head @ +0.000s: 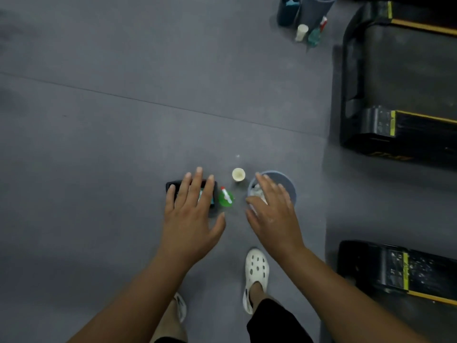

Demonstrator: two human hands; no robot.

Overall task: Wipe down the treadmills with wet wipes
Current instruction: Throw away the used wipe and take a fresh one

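Observation:
I look straight down at a grey floor. My left hand (193,211) hovers with fingers spread over a dark wipes pack (212,194) lying on the floor. My right hand (272,209) reaches out flat above a small grey-blue bin (286,179) holding crumpled white wipes (256,190). Neither hand holds anything. Between the hands stand a green spray bottle (226,198) with a red-and-white nozzle and a small white cup (238,175). Black treadmill ends with yellow trim lie at the right: one (385,129) further away and one (395,268) near my feet.
At the top, against a mirror or wall, stand a teal container (286,11), a grey cylinder (314,8), a white bottle (301,32) and a teal spray bottle (314,35). My feet in white clogs (256,276) stand below the hands. Open grey floor spreads to the left.

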